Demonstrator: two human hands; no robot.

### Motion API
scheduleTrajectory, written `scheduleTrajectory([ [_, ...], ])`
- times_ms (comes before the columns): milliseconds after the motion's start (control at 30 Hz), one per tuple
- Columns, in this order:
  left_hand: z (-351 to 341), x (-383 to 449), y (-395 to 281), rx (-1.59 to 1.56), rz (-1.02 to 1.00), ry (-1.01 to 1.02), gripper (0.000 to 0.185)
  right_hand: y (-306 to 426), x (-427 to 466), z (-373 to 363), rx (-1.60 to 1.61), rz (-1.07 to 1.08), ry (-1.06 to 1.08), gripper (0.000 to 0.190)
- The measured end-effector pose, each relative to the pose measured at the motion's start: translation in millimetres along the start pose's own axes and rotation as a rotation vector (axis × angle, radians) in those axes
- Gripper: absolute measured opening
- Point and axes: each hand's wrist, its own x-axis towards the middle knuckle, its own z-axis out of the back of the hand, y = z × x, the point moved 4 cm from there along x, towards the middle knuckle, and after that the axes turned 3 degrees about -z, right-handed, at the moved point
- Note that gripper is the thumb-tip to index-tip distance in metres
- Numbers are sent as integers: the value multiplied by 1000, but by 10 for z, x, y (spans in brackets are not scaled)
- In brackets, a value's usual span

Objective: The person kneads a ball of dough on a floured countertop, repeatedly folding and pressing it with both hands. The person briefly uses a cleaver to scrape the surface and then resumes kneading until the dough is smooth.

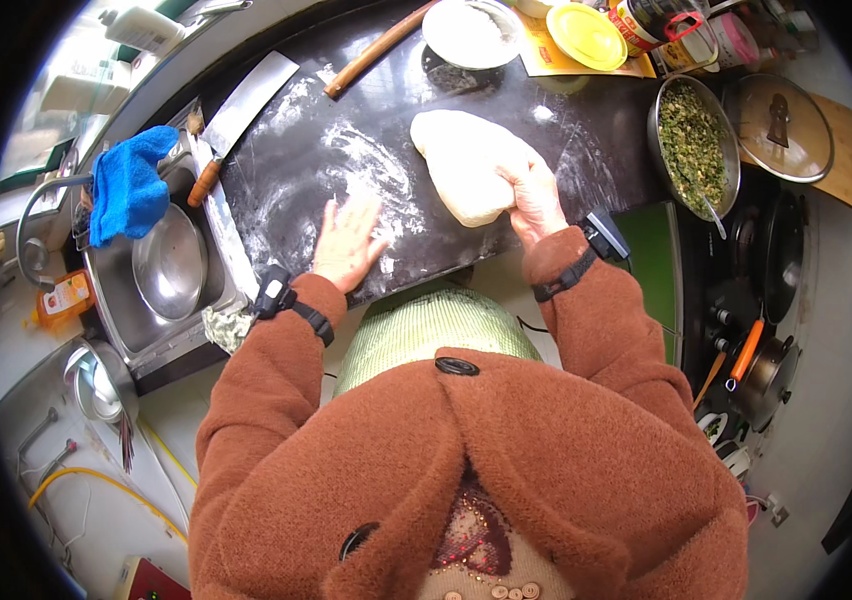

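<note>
A large smooth lump of pale dough (467,165) is gripped at its lower right edge by my right hand (534,195), thumb on top and fingers beneath. My left hand (349,238) is spread palm down at the flour-dusted dark countertop (276,202), with nothing held; whether it presses on the surface I cannot tell. Loose flour (373,169) lies smeared between and beyond the hands. At the back, a wooden rolling pin (381,46) rests beside a white bowl of flour (473,31). A cleaver (249,101) with a wooden handle lies at the left by the sink.
Left is a steel sink (110,300) holding a metal basin (169,262), with a blue cloth (129,184) over the faucet. Right stand a steel bowl of chopped green filling (696,146) with a spoon, a glass lid (778,127) and pans. A yellow lid (585,36) lies at the back.
</note>
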Motion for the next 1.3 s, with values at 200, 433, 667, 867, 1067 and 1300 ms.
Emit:
scheduleTrajectory([
  [200, -46, 60, -7, -42, -38, 9, 67, -134, -52, -53, 24, 15, -72, 45],
  [433, -79, 78, 277, -902, 256, -167, 40, -119, -539, -723, -431, 252, 38, 70],
  [667, 221, 71, 523, -1529, 538, -448, 64, -364, -729, -1107, -926, 151, 365, 43],
  [867, 462, 110, 429, -1012, 451, -294, 89, -570, 205, -1121, -1156, 547, 317, 42],
  [1067, 317, 404, 664, -738, 304, -364, 78, -974, 369, -1544, -1356, 651, 252, 57],
  [1300, 151, 912, 1128, -549, 428, -342, 49, -706, 912, -1766, -1379, 589, 267, 39],
])
